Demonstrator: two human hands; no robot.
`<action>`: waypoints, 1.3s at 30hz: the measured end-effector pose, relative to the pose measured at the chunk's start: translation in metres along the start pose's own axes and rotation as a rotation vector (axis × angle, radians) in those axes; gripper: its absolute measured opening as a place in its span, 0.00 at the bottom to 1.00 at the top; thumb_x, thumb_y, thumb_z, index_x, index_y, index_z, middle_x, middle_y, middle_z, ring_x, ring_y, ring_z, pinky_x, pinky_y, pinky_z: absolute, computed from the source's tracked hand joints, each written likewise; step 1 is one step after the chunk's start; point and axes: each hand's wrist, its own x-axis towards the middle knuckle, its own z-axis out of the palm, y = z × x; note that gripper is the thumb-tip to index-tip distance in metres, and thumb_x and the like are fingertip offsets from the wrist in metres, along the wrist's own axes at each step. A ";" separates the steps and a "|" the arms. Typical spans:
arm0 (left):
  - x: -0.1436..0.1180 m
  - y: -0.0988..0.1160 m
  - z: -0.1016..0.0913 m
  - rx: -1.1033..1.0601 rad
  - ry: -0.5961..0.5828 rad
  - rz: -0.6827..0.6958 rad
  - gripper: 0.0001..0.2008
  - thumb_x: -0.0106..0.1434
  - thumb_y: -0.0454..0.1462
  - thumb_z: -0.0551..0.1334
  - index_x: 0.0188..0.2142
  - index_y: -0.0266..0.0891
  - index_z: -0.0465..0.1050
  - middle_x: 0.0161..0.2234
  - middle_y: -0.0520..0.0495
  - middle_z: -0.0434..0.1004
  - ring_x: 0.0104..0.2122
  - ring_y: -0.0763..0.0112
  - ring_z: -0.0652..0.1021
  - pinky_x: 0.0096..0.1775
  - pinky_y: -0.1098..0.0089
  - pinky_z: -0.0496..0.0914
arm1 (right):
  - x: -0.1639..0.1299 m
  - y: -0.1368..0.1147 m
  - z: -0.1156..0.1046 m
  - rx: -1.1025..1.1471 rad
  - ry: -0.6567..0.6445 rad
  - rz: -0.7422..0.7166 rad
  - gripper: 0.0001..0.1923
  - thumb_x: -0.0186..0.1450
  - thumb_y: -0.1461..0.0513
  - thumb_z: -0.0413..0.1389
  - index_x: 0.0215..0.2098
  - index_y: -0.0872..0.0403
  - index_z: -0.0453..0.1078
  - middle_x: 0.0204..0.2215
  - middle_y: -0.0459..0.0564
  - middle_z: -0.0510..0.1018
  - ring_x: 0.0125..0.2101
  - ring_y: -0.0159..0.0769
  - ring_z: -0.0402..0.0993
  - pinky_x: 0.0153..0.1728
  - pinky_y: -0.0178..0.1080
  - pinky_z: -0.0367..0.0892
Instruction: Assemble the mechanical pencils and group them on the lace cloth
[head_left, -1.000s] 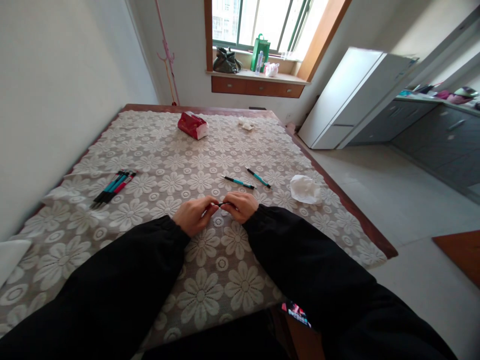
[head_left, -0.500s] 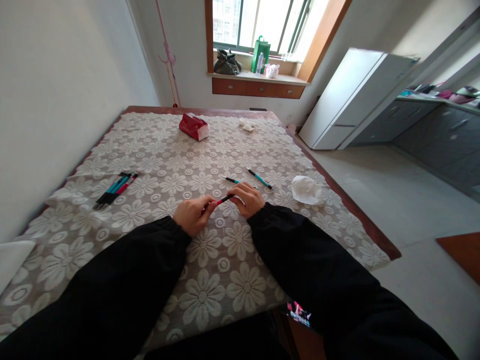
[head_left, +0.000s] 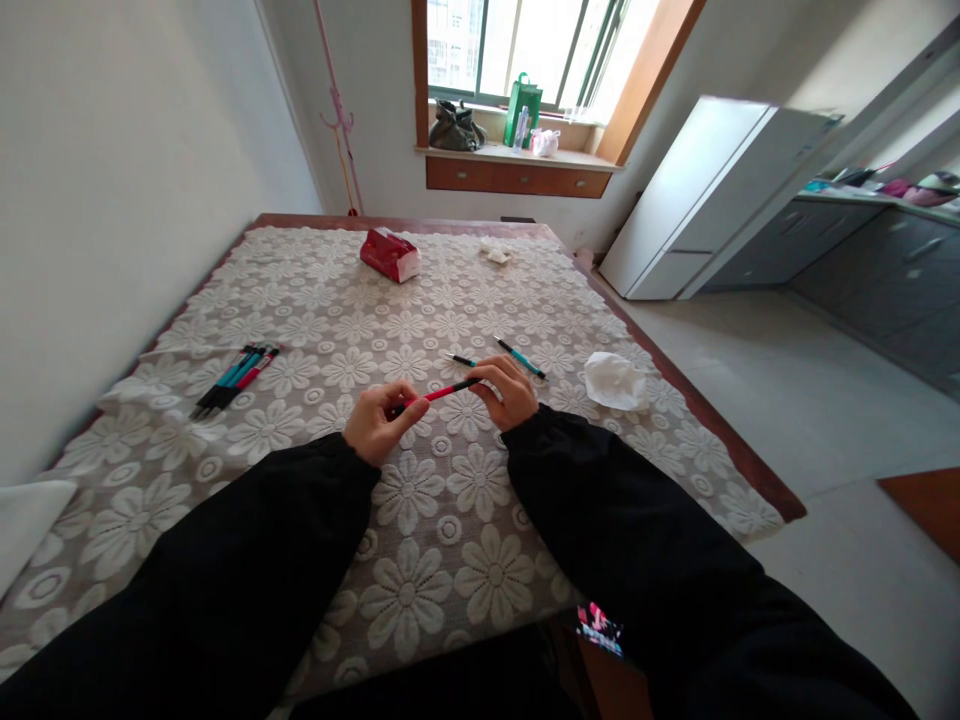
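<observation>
A red and black pen (head_left: 448, 390) is held between my two hands above the lace tablecloth (head_left: 409, 490). My left hand (head_left: 381, 420) pinches its left end between thumb and fingers. On its black right end, the fingers of my right hand (head_left: 506, 390) are closed. Just beyond the right hand lies a teal and black pen (head_left: 459, 358), partly hidden by the fingers. A second teal pen (head_left: 520, 357) rests slightly farther off, to the right. Over on the left, several teal, black and red pens (head_left: 236, 380) lie side by side in a bundle.
Right of my hands sits a crumpled white tissue (head_left: 615, 381). A red tissue pack (head_left: 390, 255) and a small whitish scrap (head_left: 494, 255) lie toward the far edge. By my lap, a lit phone screen (head_left: 600, 628) shows. A wall borders the table's left side.
My hands have moved slightly apart, and more of the pen's red barrel shows between them. My left hand has shifted a little left along the pen.
</observation>
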 end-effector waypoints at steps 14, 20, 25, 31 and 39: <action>-0.006 0.002 -0.005 0.181 -0.187 0.233 0.22 0.67 0.45 0.56 0.20 0.39 0.53 0.17 0.58 0.48 0.18 0.79 0.56 0.24 0.70 0.49 | 0.001 0.010 -0.011 0.115 -0.276 -0.194 0.15 0.73 0.55 0.49 0.35 0.54 0.71 0.29 0.51 0.73 0.32 0.37 0.67 0.35 0.40 0.66; -0.003 0.001 -0.003 0.136 -0.148 0.148 0.22 0.70 0.46 0.51 0.21 0.39 0.53 0.19 0.57 0.50 0.20 0.77 0.57 0.25 0.71 0.52 | 0.002 0.006 -0.012 0.015 -0.267 -0.206 0.14 0.72 0.53 0.50 0.41 0.54 0.71 0.35 0.54 0.77 0.38 0.39 0.70 0.42 0.43 0.67; -0.003 -0.002 -0.001 0.224 -0.221 0.207 0.21 0.68 0.45 0.54 0.22 0.38 0.56 0.18 0.57 0.51 0.20 0.78 0.58 0.25 0.71 0.51 | 0.001 0.004 -0.012 -0.127 -0.260 -0.276 0.15 0.73 0.53 0.49 0.40 0.53 0.72 0.30 0.50 0.76 0.34 0.38 0.69 0.38 0.41 0.66; -0.003 -0.002 -0.002 0.167 -0.356 0.209 0.21 0.69 0.45 0.54 0.22 0.37 0.60 0.19 0.57 0.51 0.19 0.79 0.57 0.24 0.72 0.51 | -0.001 0.000 -0.012 -0.197 -0.294 -0.314 0.15 0.74 0.55 0.47 0.47 0.51 0.73 0.30 0.50 0.75 0.34 0.38 0.68 0.37 0.41 0.63; -0.005 0.000 -0.001 0.350 -0.375 0.292 0.21 0.70 0.45 0.51 0.23 0.38 0.64 0.17 0.56 0.55 0.18 0.77 0.59 0.25 0.70 0.51 | 0.000 -0.002 -0.012 -0.238 -0.368 -0.368 0.14 0.74 0.58 0.46 0.43 0.53 0.72 0.26 0.48 0.74 0.31 0.37 0.67 0.34 0.41 0.59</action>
